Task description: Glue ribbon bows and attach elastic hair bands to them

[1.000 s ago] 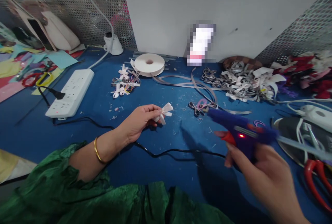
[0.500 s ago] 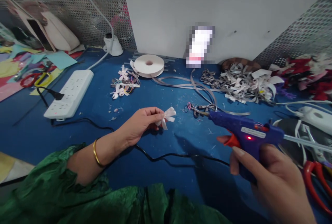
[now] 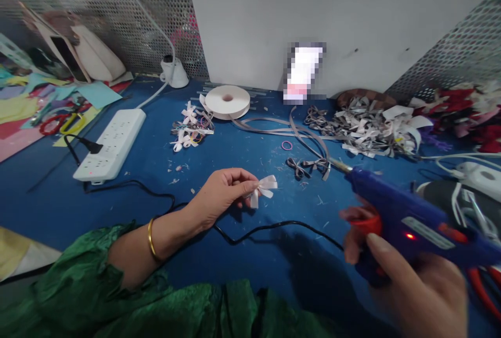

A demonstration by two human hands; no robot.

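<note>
Between thumb and fingers, my left hand (image 3: 227, 194) pinches a small pale pink ribbon bow (image 3: 266, 185) just above the blue table (image 3: 156, 254). My right hand (image 3: 410, 270) is wrapped round a blue glue gun (image 3: 395, 207) with an orange-red trigger and a lit red light. The gun's nozzle points left, apart from the bow. Two small grey bows (image 3: 309, 167) lie beyond the pink bow, with a pink elastic ring (image 3: 287, 145) behind them.
A ribbon spool (image 3: 227, 100) stands at the back beside finished bows (image 3: 190, 127). A power strip (image 3: 111, 145) lies left, its black cable crossing the table. Ribbon pieces (image 3: 368, 124) are heaped back right. Red-handled scissors (image 3: 485, 291) lie at the right edge.
The glue gun has moved right, away from the grey bows, and its nozzle has swung up more steeply. My left hand and the pink bow have shifted slightly right and nearer.
</note>
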